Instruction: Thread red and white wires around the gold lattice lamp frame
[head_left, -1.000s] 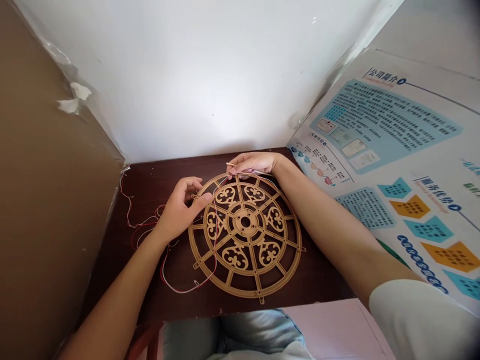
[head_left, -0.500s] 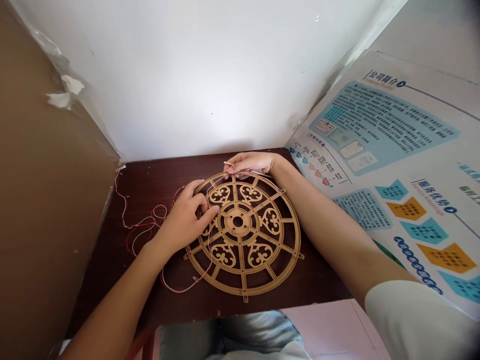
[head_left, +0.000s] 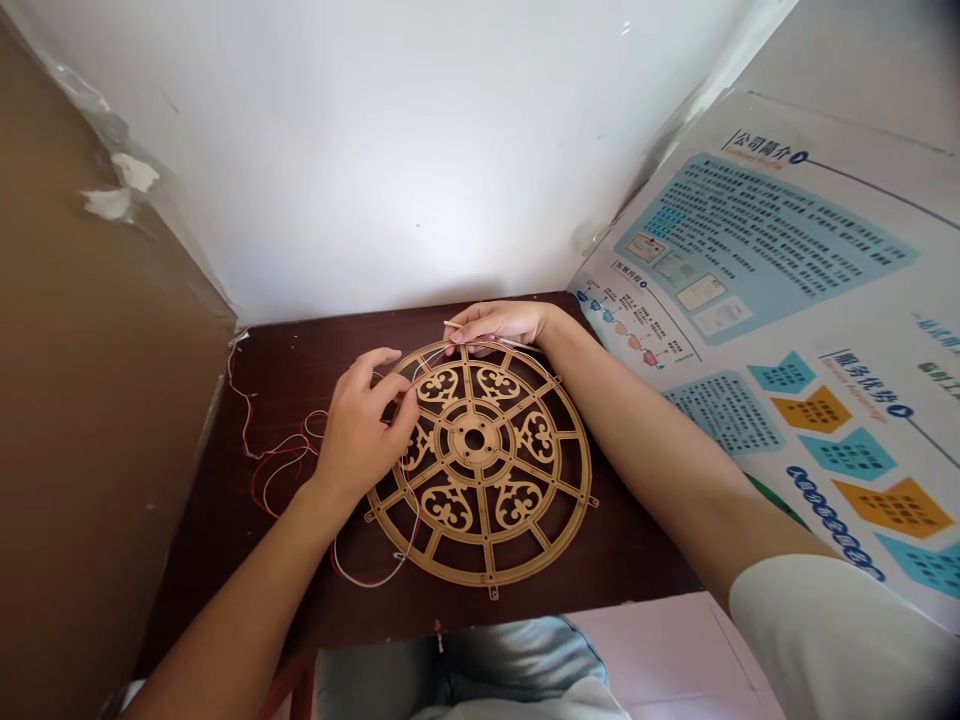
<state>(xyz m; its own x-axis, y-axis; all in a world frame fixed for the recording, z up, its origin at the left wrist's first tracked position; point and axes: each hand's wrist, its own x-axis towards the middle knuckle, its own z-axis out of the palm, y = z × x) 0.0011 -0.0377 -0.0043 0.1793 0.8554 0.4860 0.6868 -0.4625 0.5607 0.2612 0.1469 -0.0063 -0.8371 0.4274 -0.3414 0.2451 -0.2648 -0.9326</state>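
Observation:
A round, cut-out wooden wheel (head_left: 480, 470) with ornate spokes lies flat on a small dark table (head_left: 292, 370). My left hand (head_left: 364, 430) rests on the wheel's left rim, thumb and forefinger pinched on the red and white wire (head_left: 375, 575) that runs across the wheel. My right hand (head_left: 499, 322) sits at the wheel's far rim, fingers closed around a thin wooden stick (head_left: 452, 325) and the wire's other end. Loose loops of the wire trail over the table to the left.
A white wall stands behind the table, a brown board (head_left: 90, 420) on the left and a printed poster (head_left: 772, 330) leaning on the right. My lap in jeans (head_left: 457, 670) shows below the table's front edge.
The wheel has turned slightly and shifted left. My left hand lifted from pressing flat on the inner ring to a pinch on the wire near the rim. My right hand stayed put.

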